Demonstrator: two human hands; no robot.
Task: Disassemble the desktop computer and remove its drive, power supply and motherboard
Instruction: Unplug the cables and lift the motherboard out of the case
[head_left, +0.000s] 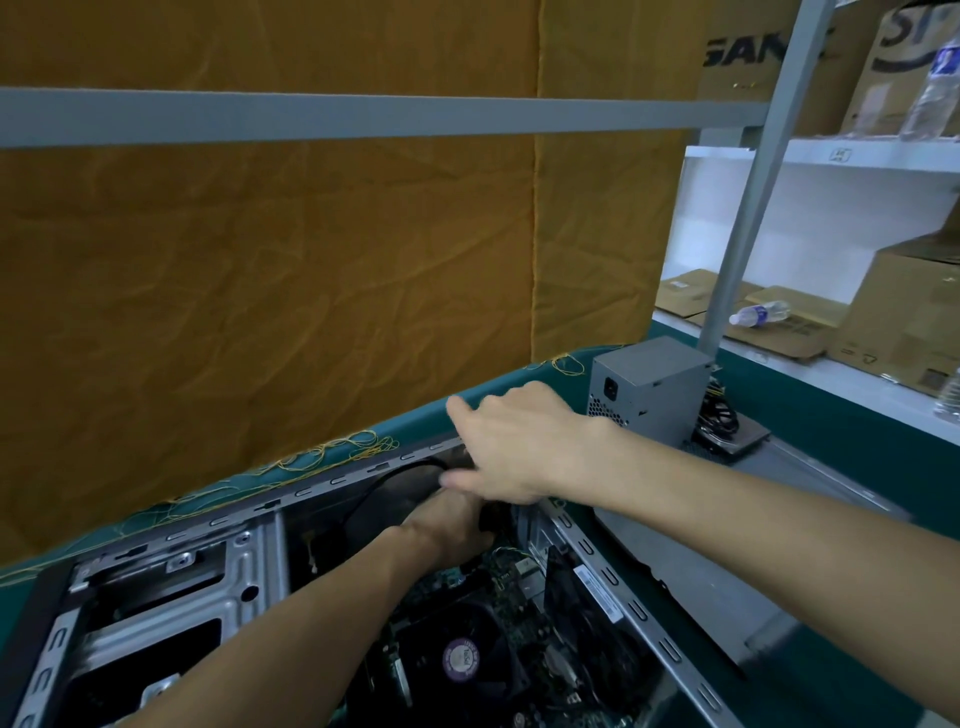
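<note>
Desktop computer case (332, 480): open, side panel off, lying on green-covered counter (810, 410); grey metal frame with slotted rims.

Motherboard (498, 577): seated in case floor, green board partly hidden by arms; black cooler fan (460, 660) with round purple label on it, near bottom centre.

Drive cage (171, 597): grey metal, left section of case; contents hard to make out.

Power supply (647, 387): grey box, out of case, standing on counter beyond far right corner of case, cables bunched just beside it.

Left hand (452, 525): reaching deep into far end of case, fingers curled around dark object, blurred, identity unclear; black cable (374, 486) arcs nearby.

Right hand (511, 449): resting on far rim of case directly above left hand, fingers loosely bent over edge, thumb extended; firm grip or mere rest, cannot tell.

Background: mustard fabric (311, 286) behind counter; shelves with cardboard boxes (904, 317) and lying plastic bottle (758, 313) at right.
</note>
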